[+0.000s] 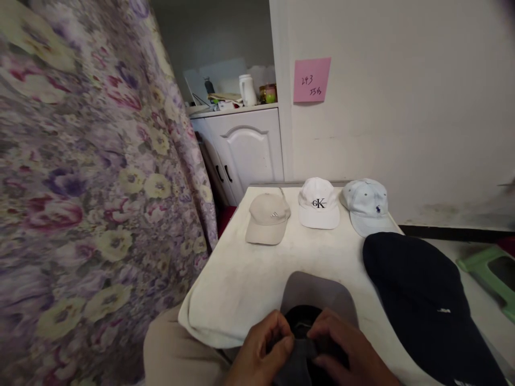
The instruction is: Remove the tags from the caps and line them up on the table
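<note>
A grey cap lies upside down at the near edge of the white table, its brim pointing away from me. My left hand and my right hand both pinch the cap's dark back part, fingers curled closed on it. Along the far edge sit three caps: a beige cap, a white cap with a black logo, and a pale blue cap. A large dark navy cap lies to the right of my hands.
A flowered curtain hangs along the left. Behind the table stands a white cabinet with a jug and jars on top. A pink note is stuck on the wall. A green stool stands on the floor at right.
</note>
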The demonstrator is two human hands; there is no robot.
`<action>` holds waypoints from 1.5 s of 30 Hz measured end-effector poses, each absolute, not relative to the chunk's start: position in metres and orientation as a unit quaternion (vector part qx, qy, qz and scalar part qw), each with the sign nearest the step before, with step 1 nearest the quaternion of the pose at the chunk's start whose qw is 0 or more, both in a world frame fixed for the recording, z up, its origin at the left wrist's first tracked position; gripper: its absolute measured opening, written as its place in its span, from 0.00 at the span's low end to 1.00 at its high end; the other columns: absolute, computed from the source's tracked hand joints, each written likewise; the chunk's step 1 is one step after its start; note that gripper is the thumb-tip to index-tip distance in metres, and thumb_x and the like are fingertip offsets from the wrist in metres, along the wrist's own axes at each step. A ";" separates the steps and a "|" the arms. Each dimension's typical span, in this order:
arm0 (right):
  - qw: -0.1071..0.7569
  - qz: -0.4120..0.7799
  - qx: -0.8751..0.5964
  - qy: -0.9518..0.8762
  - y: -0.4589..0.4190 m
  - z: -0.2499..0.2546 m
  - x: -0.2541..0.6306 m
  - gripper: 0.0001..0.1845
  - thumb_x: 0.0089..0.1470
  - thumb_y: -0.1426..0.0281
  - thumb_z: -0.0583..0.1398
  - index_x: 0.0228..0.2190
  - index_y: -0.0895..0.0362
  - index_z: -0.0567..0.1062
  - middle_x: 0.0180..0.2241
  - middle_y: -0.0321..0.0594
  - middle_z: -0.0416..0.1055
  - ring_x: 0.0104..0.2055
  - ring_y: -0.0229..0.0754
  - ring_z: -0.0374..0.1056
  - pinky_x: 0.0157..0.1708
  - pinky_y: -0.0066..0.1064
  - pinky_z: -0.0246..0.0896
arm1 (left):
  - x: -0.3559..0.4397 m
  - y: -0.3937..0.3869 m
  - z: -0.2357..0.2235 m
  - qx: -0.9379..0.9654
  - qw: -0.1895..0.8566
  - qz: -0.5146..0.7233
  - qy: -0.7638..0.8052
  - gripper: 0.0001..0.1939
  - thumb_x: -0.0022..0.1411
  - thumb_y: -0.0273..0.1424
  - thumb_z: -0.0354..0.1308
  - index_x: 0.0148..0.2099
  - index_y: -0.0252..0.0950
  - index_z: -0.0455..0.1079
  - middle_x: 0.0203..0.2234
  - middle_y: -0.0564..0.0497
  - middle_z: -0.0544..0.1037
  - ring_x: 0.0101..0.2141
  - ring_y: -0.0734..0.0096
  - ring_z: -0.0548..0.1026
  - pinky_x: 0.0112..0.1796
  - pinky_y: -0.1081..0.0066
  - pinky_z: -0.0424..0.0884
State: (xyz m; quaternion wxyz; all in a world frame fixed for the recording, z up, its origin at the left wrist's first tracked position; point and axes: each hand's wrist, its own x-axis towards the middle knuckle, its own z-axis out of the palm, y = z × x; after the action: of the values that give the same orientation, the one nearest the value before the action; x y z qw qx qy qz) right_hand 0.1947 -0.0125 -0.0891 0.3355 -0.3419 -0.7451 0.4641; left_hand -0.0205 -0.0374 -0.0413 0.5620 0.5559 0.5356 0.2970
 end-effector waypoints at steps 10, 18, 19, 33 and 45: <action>0.323 0.449 -0.338 -0.761 -0.014 -0.078 0.197 0.18 0.48 0.79 0.59 0.40 0.51 0.77 0.36 0.39 0.74 0.37 0.45 0.72 0.37 0.35 0.65 | -0.019 -0.036 -0.044 0.593 0.581 0.234 0.505 0.20 0.67 0.44 0.52 0.29 0.36 0.68 0.23 0.57 0.58 0.27 0.72 0.57 0.29 0.71 0.52; 0.310 0.457 -0.416 -0.722 -0.018 -0.077 0.191 0.18 0.46 0.79 0.59 0.39 0.51 0.77 0.35 0.38 0.75 0.38 0.46 0.72 0.39 0.35 0.65 | -0.012 -0.041 -0.040 0.580 0.518 0.311 0.546 0.08 0.57 0.35 0.58 0.36 0.36 0.71 0.26 0.54 0.69 0.31 0.67 0.66 0.33 0.70 0.60; 0.310 0.456 -0.422 -0.720 -0.018 -0.077 0.190 0.18 0.45 0.79 0.59 0.39 0.51 0.77 0.35 0.37 0.74 0.37 0.46 0.71 0.38 0.35 0.64 | -0.010 -0.041 -0.040 0.578 0.512 0.314 0.553 0.07 0.55 0.34 0.59 0.35 0.36 0.71 0.26 0.54 0.69 0.31 0.67 0.66 0.33 0.69 0.60; 0.317 0.468 -0.426 -0.707 -0.024 -0.077 0.178 0.16 0.43 0.82 0.58 0.34 0.52 0.73 0.32 0.35 0.71 0.35 0.44 0.68 0.36 0.33 0.63 | -0.014 -0.043 -0.045 0.575 0.552 0.317 0.514 0.08 0.58 0.36 0.56 0.32 0.38 0.64 0.30 0.52 0.70 0.34 0.65 0.66 0.37 0.67 0.60; 0.320 0.513 -0.436 -0.667 -0.023 -0.081 0.184 0.16 0.44 0.78 0.59 0.36 0.51 0.76 0.33 0.35 0.72 0.37 0.45 0.69 0.39 0.35 0.62 | -0.015 -0.040 -0.048 0.553 0.578 0.323 0.505 0.06 0.57 0.31 0.58 0.39 0.36 0.69 0.29 0.55 0.70 0.33 0.69 0.66 0.36 0.69 0.61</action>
State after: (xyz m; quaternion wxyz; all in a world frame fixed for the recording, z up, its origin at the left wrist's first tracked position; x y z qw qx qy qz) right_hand 0.1843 -0.0229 -0.0809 0.3196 -0.4358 -0.6666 0.5134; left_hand -0.0148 -0.0395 -0.0482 0.5785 0.5533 0.5047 0.3233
